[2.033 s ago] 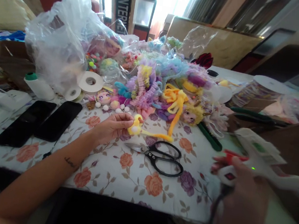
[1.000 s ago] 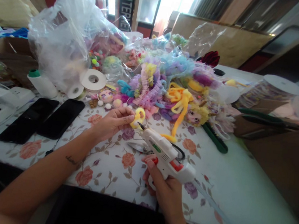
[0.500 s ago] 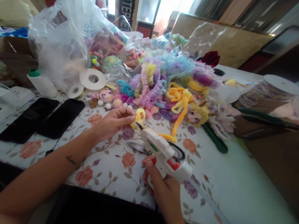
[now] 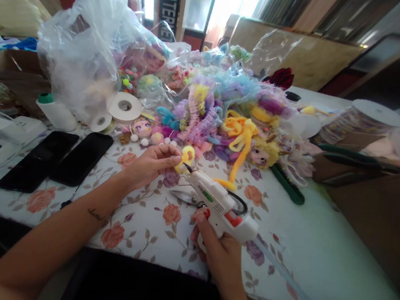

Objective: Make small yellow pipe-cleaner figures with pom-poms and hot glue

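Between the fingertips of my left hand (image 4: 154,164) is a small curled piece of yellow pipe cleaner (image 4: 187,155), looped at its top. My right hand (image 4: 219,249) is wrapped round the handle of a white hot glue gun (image 4: 212,195). Its dark nozzle points up and left, right at the lower part of the yellow loop; whether they touch I cannot tell. A long clear glue stick (image 4: 293,283) runs out of the gun's back end. Under the gun lie scissors (image 4: 182,195), partly covered by it.
Ahead is a heap of pastel ruffled trims (image 4: 204,111), with yellow fuzzy stems (image 4: 242,133) and a doll head (image 4: 263,154). Two phones (image 4: 82,160), a tape roll (image 4: 125,107) and a thread spool (image 4: 57,112) lie left. A cardboard box (image 4: 378,211) stands right.
Almost nothing differs. The glue gun has shifted very slightly to the right, while my left hand keeps the yellow loop in the same spot.
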`<state>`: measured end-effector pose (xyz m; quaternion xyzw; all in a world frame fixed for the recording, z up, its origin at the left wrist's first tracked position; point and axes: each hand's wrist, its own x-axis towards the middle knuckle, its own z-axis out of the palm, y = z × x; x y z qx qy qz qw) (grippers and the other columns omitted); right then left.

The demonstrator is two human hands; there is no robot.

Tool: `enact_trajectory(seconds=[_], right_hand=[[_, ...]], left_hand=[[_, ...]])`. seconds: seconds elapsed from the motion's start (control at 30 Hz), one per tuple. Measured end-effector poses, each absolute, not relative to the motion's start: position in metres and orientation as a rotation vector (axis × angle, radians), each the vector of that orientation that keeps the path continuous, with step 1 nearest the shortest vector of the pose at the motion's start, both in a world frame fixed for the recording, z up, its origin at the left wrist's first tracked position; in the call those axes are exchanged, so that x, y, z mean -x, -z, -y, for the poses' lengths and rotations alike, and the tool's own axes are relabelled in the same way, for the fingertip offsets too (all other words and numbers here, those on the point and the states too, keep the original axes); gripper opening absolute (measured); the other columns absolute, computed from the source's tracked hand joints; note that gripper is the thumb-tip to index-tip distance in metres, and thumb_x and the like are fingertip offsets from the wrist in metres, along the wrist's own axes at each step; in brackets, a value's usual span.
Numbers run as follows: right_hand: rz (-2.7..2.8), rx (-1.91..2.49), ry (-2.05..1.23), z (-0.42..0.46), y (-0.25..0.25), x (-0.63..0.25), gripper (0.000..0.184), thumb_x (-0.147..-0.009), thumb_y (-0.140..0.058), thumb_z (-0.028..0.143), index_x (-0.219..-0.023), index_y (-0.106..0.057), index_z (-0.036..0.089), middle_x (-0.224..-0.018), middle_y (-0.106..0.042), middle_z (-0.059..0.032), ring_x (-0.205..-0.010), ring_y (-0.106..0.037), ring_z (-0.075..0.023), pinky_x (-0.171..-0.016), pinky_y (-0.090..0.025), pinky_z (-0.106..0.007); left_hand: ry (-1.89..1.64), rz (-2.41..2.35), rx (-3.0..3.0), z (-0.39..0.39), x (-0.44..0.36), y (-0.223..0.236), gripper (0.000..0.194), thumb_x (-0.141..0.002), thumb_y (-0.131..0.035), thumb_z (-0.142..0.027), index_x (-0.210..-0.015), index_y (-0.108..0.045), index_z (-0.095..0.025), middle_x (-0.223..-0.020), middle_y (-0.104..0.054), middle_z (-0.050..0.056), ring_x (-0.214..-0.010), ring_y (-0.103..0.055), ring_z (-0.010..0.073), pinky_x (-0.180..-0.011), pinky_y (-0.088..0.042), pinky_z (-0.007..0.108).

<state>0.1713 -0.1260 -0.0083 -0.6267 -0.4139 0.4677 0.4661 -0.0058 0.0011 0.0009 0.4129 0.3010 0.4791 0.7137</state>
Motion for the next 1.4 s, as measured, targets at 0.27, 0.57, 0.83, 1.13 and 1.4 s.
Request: enact_trajectory(seconds=[0.27, 0.57, 0.83, 1.13, 1.4], right_hand=[[1.046, 1.526, -1.146, 0.1259, 0.0092, -0.1724, 0.035, -0.080, -0.065, 0.053, -0.074, -0.063, 0.018, -0.051, -0.057, 0.0009, -0.036, -0.041, -0.0082, -0.033, -0.029, -0.021], [1.018, 1.569, -1.130, 0.1259, 0.0069, -0.1711, 0.037, -0.078, -0.065, 0.054, -0.071, -0.062, 0.018, -0.050, -0.057, 0.0010, -0.036, -0.041, -0.0084, -0.033, -0.029, -0.021], [1.013, 1.538, -1.138, 0.1256, 0.0068, -0.1704, 0.036, -0.078, -0.065, 0.053, -0.072, -0.062, 0.018, -0.050, -0.056, 0.0017, -0.035, -0.040, -0.0072, -0.034, -0.027, -0.020], [1.013, 1.542, -1.153, 0.1259, 0.0069, -0.1706, 0.038, -0.077, -0.066, 0.054, -0.071, -0.062, 0.017, -0.050, -0.056, 0.0009, -0.038, -0.043, -0.0089, -0.033, -0.029, -0.020], [1.012, 1.521, -1.165, 0.1255, 0.0056, -0.1711, 0.036, -0.079, -0.065, 0.054, -0.074, -0.061, 0.019, -0.051, -0.056, 0.0020, -0.036, -0.040, -0.0085, -0.034, -0.028, -0.022]], left_hand=[[-1.068, -0.670, -0.930, -0.0016, 0.0065, 0.0002, 0.021, -0.069, -0.083, -0.025, -0.079, -0.068, -0.014, -0.073, -0.064, 0.000, -0.065, -0.062, 0.0096, -0.062, -0.053, 0.020], [-1.064, -0.664, -0.925, -0.0017, 0.0070, 0.0004, 0.020, -0.070, -0.083, -0.024, -0.080, -0.069, -0.014, -0.074, -0.065, 0.000, -0.066, -0.062, 0.0097, -0.062, -0.053, 0.019], [-1.061, -0.670, -0.926, -0.0014, 0.0063, -0.0001, 0.021, -0.069, -0.083, -0.025, -0.079, -0.068, -0.014, -0.075, -0.065, 0.001, -0.066, -0.062, 0.0097, -0.061, -0.053, 0.019], [-1.064, -0.680, -0.913, -0.0012, 0.0062, 0.0002, 0.021, -0.069, -0.083, -0.024, -0.079, -0.068, -0.014, -0.076, -0.065, 0.001, -0.067, -0.062, 0.0097, -0.062, -0.053, 0.019], [-1.043, -0.669, -0.910, -0.0004, 0.0047, -0.0018, 0.021, -0.068, -0.084, -0.025, -0.079, -0.069, -0.014, -0.075, -0.066, 0.001, -0.068, -0.063, 0.0105, -0.062, -0.053, 0.020]])
